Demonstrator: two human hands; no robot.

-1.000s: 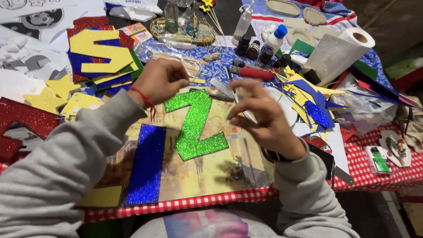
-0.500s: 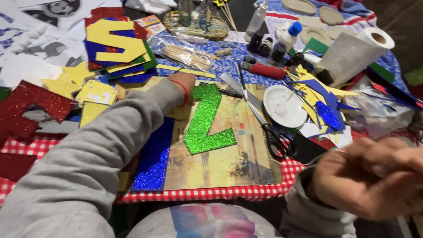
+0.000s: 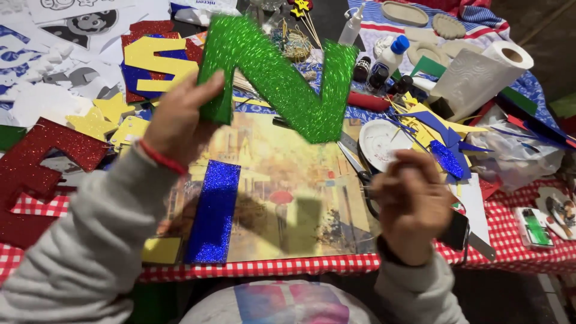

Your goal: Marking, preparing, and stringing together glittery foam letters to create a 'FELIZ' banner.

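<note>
Green glitter foam letter (image 3: pixel 273 75), judged light and bendy, is pinched at one leg by the left hand (image 3: pixel 180 117), while the right hand (image 3: pixel 414 204) is curled, contents untellable.

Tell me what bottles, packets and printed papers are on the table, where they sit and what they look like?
Squeeze bottle: far middle, white with a blue cap.
Clear bottle: far middle, slim, pointed nozzle.
Dark jars: beside the squeeze bottle, small, dark lids.
Printed sheets: far left, white with black cartoon drawings.
Packet: far edge, white and blue, crumpled.
Green card: right edge, small rectangle, white border.
</note>
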